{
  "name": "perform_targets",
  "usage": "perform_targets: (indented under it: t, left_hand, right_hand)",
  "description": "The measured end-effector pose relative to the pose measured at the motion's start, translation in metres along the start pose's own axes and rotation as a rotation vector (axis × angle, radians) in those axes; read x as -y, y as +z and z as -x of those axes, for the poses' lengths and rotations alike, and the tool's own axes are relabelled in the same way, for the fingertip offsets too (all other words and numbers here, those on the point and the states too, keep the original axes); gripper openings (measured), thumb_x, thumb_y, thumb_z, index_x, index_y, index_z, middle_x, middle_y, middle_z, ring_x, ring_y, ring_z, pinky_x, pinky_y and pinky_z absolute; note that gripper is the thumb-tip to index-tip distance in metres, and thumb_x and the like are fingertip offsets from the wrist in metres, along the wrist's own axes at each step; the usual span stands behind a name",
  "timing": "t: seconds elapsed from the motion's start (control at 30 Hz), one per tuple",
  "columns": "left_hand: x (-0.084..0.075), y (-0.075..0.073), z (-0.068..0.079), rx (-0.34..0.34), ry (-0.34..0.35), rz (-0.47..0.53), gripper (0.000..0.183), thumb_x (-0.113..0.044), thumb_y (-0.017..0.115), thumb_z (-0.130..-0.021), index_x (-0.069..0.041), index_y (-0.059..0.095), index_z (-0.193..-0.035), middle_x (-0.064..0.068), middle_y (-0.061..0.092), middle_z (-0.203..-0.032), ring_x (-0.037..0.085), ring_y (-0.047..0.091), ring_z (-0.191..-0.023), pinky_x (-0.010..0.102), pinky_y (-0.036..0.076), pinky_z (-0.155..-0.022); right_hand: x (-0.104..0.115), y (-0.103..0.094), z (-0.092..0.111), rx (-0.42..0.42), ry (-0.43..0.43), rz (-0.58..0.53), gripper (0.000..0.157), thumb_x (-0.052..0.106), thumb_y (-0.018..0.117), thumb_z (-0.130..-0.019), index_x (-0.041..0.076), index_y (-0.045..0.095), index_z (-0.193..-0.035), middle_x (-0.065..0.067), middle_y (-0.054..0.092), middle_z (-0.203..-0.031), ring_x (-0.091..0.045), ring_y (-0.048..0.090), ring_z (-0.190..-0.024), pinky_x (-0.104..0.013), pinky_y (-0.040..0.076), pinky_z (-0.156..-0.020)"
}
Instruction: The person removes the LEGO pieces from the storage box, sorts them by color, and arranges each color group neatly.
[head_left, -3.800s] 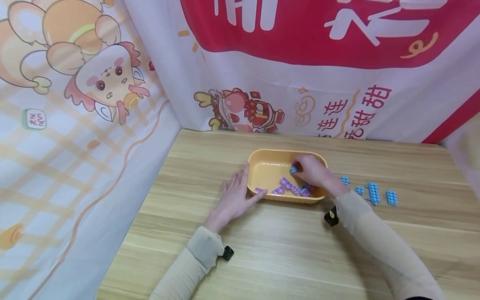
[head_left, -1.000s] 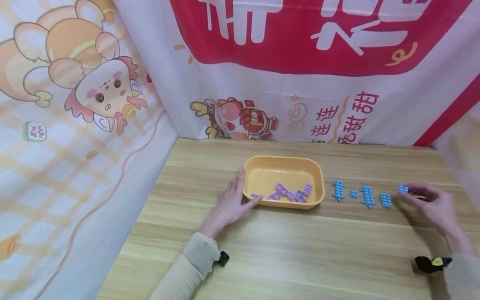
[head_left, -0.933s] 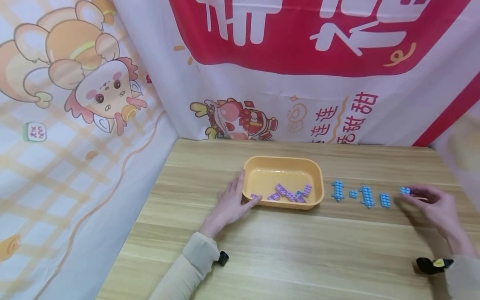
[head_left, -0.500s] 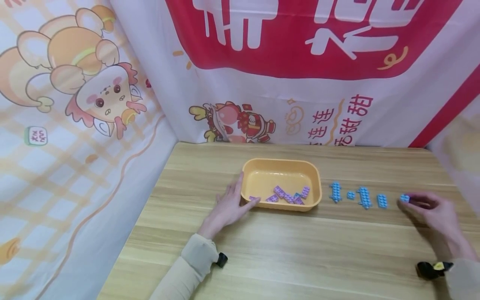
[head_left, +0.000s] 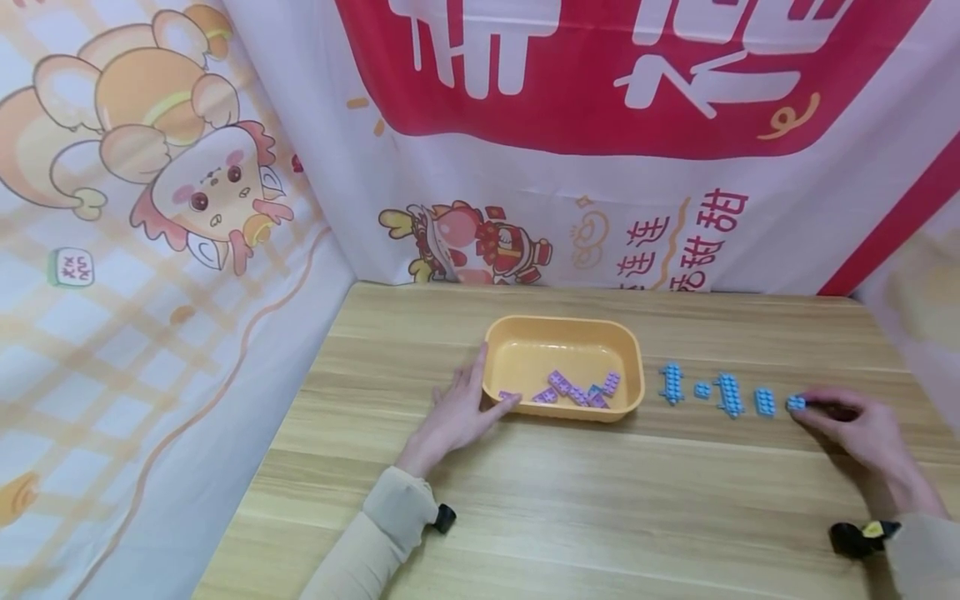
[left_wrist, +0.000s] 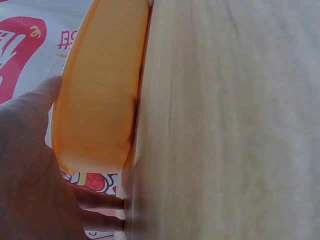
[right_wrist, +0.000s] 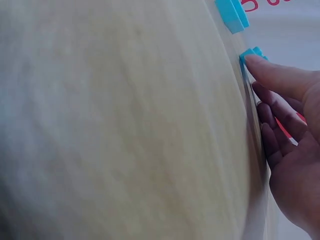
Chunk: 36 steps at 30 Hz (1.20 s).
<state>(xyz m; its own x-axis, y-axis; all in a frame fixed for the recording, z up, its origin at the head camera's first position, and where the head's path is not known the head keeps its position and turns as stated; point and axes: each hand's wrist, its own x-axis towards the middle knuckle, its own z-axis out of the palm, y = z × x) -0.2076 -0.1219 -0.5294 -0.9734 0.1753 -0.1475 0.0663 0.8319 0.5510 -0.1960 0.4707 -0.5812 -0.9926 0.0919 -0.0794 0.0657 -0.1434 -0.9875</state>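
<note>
My left hand rests against the left end of a yellow plastic tray, its thumb on the near rim. In the left wrist view, the thumb touches the tray while two fingertips meet the tabletop. Several purple building blocks and a partly hidden blue one lie inside. At the right, my right hand pinches a small blue building block at the table surface. The right wrist view shows the thumb on that block, with the other fingers near the table.
Several blue blocks form a row right of the tray: a long studded one, a small square, another long one and a rectangle. Printed cloth hangs behind the wooden table.
My right hand has left the tray with a small blue block and come to the row's right end. Lately it has shifted the block left, closer to the rectangle. My left hand stays at the tray.
</note>
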Motion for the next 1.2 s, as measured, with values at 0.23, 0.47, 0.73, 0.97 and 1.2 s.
perform_targets:
  t: [0.23, 0.47, 0.73, 0.97, 1.2]
  left_hand:
    - [0.002, 0.001, 0.002, 0.003, -0.002, 0.009, 0.113, -0.09, 0.048, -0.096, -0.039, -0.017, -0.175, 0.016, 0.015, -0.185, 0.046, 0.014, -0.171, 0.078, 0.003, -0.134]
    - [0.003, 0.0, 0.001, -0.015, 0.005, 0.017, 0.113, -0.089, 0.049, -0.097, -0.04, -0.017, -0.174, 0.015, 0.014, -0.185, 0.046, 0.014, -0.171, 0.078, 0.002, -0.134]
    - [0.003, -0.001, -0.001, 0.001, 0.013, 0.016, 0.113, -0.089, 0.05, -0.097, -0.041, -0.017, -0.174, 0.015, 0.015, -0.186, 0.048, 0.016, -0.171, 0.081, 0.003, -0.133]
    - [0.003, -0.003, -0.004, 0.013, 0.023, 0.005, 0.114, -0.088, 0.05, -0.097, -0.04, -0.018, -0.174, 0.017, 0.016, -0.185, 0.049, 0.017, -0.17, 0.08, 0.004, -0.133]
    - [0.004, -0.003, -0.005, 0.021, 0.01, -0.003, 0.113, -0.089, 0.049, -0.097, -0.041, -0.02, -0.173, 0.017, 0.015, -0.185, 0.049, 0.016, -0.17, 0.079, 0.003, -0.134]
  right_hand:
    - [-0.001, -0.006, -0.002, 0.079, -0.037, 0.067, 0.036, -0.019, 0.073, -0.094, 0.008, 0.086, -0.115, 0.013, 0.085, -0.101, 0.003, 0.078, -0.09, -0.015, 0.065, -0.073]
    - [0.008, -0.006, -0.007, 0.08, 0.001, 0.488, 0.042, 0.005, 0.082, -0.099, 0.017, 0.078, -0.139, 0.04, 0.072, -0.112, 0.019, 0.065, -0.099, -0.007, 0.059, -0.077]
    - [0.018, -0.007, -0.004, 0.133, -0.182, 0.773, 0.075, 0.005, 0.079, -0.1, 0.024, 0.05, -0.167, 0.047, 0.059, -0.118, 0.023, 0.054, -0.103, 0.001, 0.042, -0.08]
    - [0.041, 0.014, -0.008, 0.139, -0.163, 0.769, 0.072, 0.013, 0.074, -0.106, 0.018, 0.042, -0.17, 0.043, 0.056, -0.125, 0.025, 0.055, -0.108, 0.002, 0.047, -0.081]
    - [0.077, 0.058, -0.015, 0.126, -0.263, 0.731, 0.062, 0.009, 0.074, -0.105, 0.01, 0.052, -0.163, 0.038, 0.059, -0.132, 0.021, 0.057, -0.116, 0.005, 0.046, -0.091]
